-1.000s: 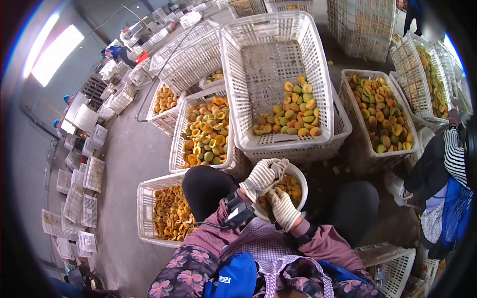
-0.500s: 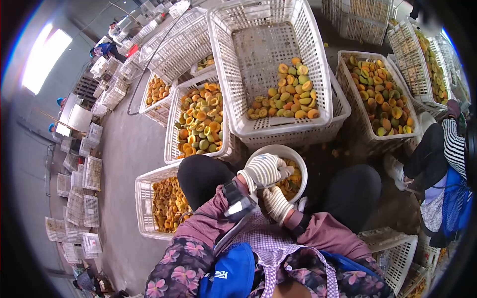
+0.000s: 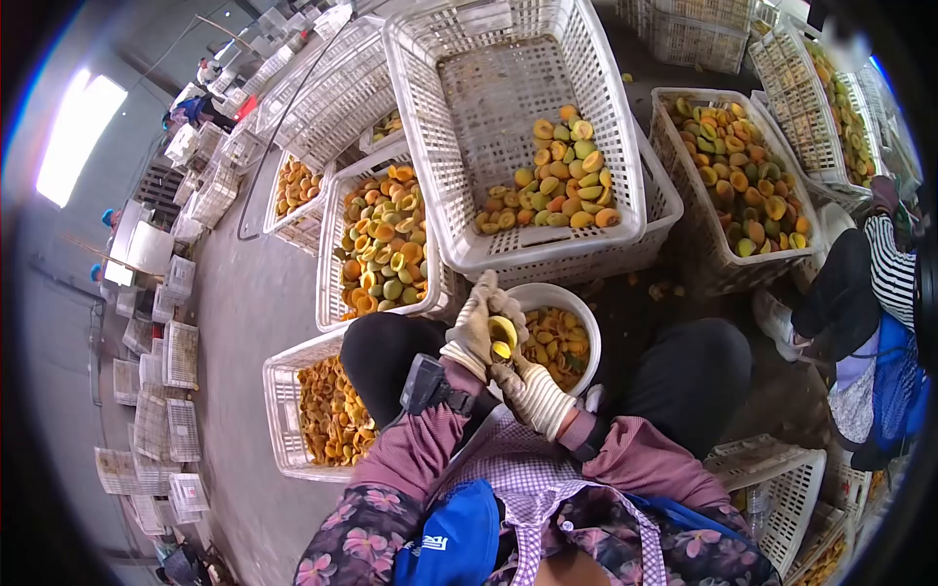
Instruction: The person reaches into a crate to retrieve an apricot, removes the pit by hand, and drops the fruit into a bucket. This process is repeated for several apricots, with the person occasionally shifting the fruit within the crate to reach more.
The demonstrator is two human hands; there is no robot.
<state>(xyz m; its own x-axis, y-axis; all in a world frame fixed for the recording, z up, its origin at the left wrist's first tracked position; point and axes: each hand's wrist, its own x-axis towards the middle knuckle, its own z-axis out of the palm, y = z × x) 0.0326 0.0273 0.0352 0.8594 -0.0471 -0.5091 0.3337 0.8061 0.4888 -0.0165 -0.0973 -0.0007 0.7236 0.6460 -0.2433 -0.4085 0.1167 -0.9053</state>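
Note:
My left hand (image 3: 477, 327), in a pale striped work glove, is closed around a yellow peach half (image 3: 502, 329), its hollow side showing. Against its lower edge, my right hand (image 3: 535, 393), in a matching glove, has its fingers pressed together. A small yellow piece (image 3: 501, 350) shows at the right fingertips; whether a tool is in that hand is hidden. Just beyond the hands and between my knees stands a white bucket (image 3: 592, 332), holding orange-yellow fruit pieces (image 3: 557, 347).
Ahead, a large white crate (image 3: 430, 161) tilts towards me with fruit halves (image 3: 562, 181) at its near end. Filled crates stand left (image 3: 324, 283) and right (image 3: 674, 146); another (image 3: 278, 420) sits by my left knee. A co-worker's leg (image 3: 831, 303) is at right.
My left hand has turned over and moved left off the bucket's rim, bringing the peach half into sight. My right hand has shifted slightly. The view has moved a little.

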